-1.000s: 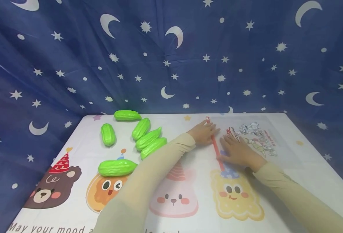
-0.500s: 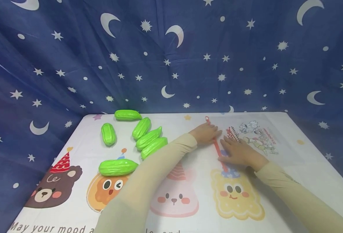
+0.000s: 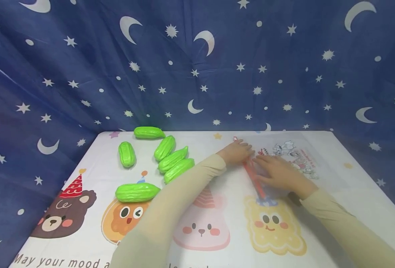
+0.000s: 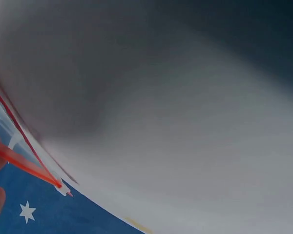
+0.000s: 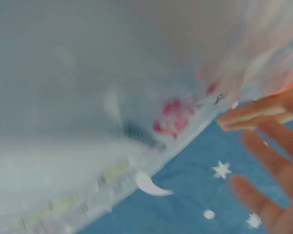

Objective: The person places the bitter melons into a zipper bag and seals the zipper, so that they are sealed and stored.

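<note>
Gourds (image 3: pixel 172 159) block the table's (image 3: pixel 358 188) left; room lies right of the pouch (image 3: pixel 296 152)

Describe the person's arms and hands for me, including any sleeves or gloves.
The left sleeve and right sleeve are long, plain beige fabric, with wrinkles near the cuffs. The left hand and right hand are bare, with no gloves visible. Something dark shows beneath the right wrist, but I can't tell what.

1. Six green vegetables (image 3: pixel 173 160), three side by side, on the left of the table (image 3: pixel 372 212).
2. White tablecloth (image 3: pixel 97 160) printed with cartoon faces.
3. Dark-blue curtain (image 3: pixel 170 44) patterned white behind.
</note>
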`<state>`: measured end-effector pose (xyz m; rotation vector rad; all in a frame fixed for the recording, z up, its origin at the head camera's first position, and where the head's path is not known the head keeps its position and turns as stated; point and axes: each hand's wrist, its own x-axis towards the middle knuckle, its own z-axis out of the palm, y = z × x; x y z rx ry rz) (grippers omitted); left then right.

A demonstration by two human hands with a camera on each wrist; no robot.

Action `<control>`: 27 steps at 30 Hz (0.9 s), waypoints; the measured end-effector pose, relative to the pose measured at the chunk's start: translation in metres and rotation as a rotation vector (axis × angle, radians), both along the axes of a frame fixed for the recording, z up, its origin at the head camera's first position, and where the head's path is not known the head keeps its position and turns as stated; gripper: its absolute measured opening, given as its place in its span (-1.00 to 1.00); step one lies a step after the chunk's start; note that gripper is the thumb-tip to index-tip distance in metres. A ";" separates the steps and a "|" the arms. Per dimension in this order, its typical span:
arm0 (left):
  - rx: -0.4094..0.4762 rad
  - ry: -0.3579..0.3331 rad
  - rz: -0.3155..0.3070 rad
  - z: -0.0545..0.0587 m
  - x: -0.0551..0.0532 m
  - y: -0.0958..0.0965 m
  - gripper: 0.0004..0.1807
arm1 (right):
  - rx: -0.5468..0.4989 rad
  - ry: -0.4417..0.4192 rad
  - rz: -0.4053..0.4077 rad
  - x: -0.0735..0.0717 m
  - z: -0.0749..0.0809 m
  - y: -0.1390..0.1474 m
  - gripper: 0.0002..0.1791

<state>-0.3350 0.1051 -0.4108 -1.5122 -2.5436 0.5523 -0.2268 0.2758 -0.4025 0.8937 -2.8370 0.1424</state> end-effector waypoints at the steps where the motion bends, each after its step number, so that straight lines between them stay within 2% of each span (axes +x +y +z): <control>1: 0.005 -0.016 0.000 0.002 0.001 -0.001 -0.55 | 0.003 0.042 0.034 0.002 0.003 0.000 -0.36; 6: 0.023 -0.052 -0.051 0.011 0.005 -0.009 -0.53 | 0.053 0.216 0.259 0.010 0.016 0.002 -0.42; 11: 0.037 -0.031 -0.119 0.018 0.008 -0.019 -0.50 | 0.129 0.337 0.450 0.014 0.021 0.001 -0.46; 21: 0.111 -0.006 -0.172 0.027 0.021 -0.036 -0.53 | 0.126 0.403 0.589 0.021 0.018 -0.013 -0.64; 27: 0.152 -0.017 -0.158 0.033 0.030 -0.044 -0.55 | 0.091 0.397 0.642 0.027 0.020 -0.024 -0.86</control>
